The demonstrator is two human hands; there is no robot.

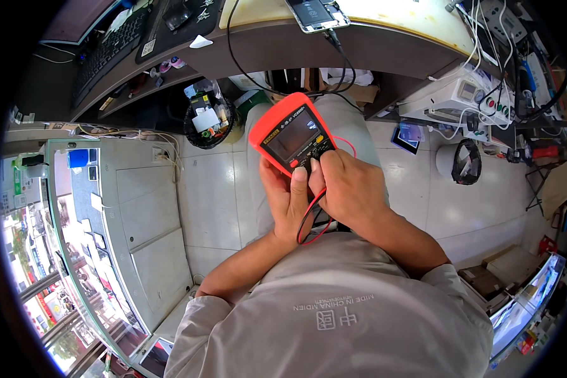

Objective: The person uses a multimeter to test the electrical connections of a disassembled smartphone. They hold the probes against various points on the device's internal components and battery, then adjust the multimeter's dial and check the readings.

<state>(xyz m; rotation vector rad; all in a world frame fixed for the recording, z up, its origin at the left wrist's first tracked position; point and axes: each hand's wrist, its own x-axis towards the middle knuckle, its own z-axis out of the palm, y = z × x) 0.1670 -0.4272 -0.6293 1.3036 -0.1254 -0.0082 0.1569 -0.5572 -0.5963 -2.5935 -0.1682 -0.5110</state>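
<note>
Left hand (pixel 286 205) curls round a multimeter (pixel 290 135) slanting left, short of the worktop edge (pixel 409 45); right hand (pixel 357 189), fingers bunched, meets its near end, hold unclear

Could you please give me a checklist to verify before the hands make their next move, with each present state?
1. Multimeter supported: ok, the left hand holds it from its lower left side.
2. Lower face in clear sight: not ok, the right hand covers part of it.
3. Display switched on: cannot tell, it looks dark with reflections.
4. Black test lead hanging straight: not ok, it loops below the hands.
5. Probe tips safely placed: cannot tell, none can be made out.
6. Opened smartphone away from the workbench's front edge: not ok, it lies right there.
</note>
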